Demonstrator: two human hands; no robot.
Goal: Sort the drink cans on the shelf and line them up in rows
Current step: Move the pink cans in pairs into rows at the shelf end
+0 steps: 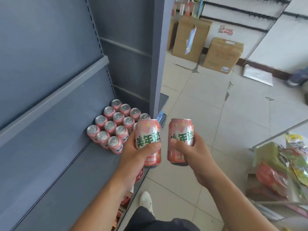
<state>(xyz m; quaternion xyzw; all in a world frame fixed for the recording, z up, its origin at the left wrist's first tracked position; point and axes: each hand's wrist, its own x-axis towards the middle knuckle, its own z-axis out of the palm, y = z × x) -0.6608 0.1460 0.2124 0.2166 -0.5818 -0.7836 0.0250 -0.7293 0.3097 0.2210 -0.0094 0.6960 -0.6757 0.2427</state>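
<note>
Several pink drink cans [115,121] stand upright in tidy rows at the far right end of a grey shelf [70,164]. My left hand [138,152] grips another pink can [148,135] with green lettering, held upright just off the shelf's front edge, next to the rows. My right hand [195,150] grips a matching pink can [180,140], upright over the aisle floor, a little right of the first. The two held cans are apart from each other.
A grey upright panel [158,64] closes the shelf's right end. Lower shelves [126,202] hold red packs. Cardboard boxes [221,55] stand at the far wall. A wire rack with snack bags [281,167] is on my right. My white shoe [146,200] is on the tiled floor.
</note>
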